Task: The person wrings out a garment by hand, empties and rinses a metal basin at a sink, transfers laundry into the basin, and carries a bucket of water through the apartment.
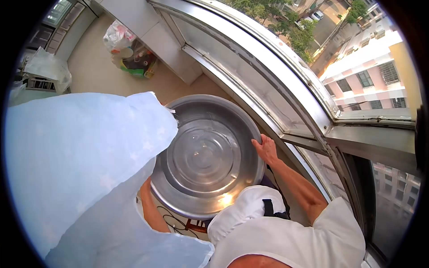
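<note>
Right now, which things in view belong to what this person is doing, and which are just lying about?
In use:
Metal basin
Right hand, gripping its rim
Left hand, at the opposite side, partly hidden by the pale blue cloth, whose role is unclear

Apparently lying about:
White plastic bag
Translucent plastic at far left

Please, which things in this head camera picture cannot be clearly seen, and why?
In the head view:
Left hand: mostly hidden by the pale blue cloth; its grip is unclear.
Metal basin: its own body hides its underside.
White plastic bag: contents too small to identify.
Pale blue cloth: cut off by the dark left border.
</note>
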Available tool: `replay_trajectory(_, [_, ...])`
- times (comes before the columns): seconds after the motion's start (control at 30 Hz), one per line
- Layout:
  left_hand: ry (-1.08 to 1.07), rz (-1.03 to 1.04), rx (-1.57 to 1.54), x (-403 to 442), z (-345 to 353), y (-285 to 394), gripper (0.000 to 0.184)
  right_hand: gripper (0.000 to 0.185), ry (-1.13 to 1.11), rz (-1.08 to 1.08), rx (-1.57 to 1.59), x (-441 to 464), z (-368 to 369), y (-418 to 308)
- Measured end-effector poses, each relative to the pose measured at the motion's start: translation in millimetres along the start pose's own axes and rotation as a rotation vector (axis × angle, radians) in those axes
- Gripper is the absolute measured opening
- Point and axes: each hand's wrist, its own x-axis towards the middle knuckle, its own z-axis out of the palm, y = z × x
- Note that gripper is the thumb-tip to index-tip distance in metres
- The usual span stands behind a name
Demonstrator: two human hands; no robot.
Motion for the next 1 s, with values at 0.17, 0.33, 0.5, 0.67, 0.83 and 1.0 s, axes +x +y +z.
replay_trajectory(0.17, [-0.082, 0.09, -0.022, 75, 16, 24, 0.045, 0.046, 0.182, 0.0, 0.055, 20, 34, -12])
replay_trajectory(0.33, [-0.18, 0.154, -0.07, 146, 39, 40, 0.047, 0.045, 0.236, 0.174, 0.017, 35, 79, -5])
replay_trajectory(0.5, [-0.278, 0.204, -0.121, 196, 84, 38, 0.05, 0.046, 0.253, 0.258, 0.027, 54, 121, 9])
replay_trajectory(0.67, [-0.421, 0.174, -0.127, 220, 134, 41, 0.055, 0.045, 0.218, 0.324, -0.006, 86, 165, 41])
replay_trajectory(0.83, [-0.347, 0.14, -0.053, 263, 203, -21, 0.038, 0.045, 0.216, 0.371, 0.06, 119, 223, 91])
replay_trajectory(1.0, [-0.324, 0.091, -0.002, 288, 265, -61, 0.038, 0.046, 0.159, 0.426, 0.074, 147, 271, 131])
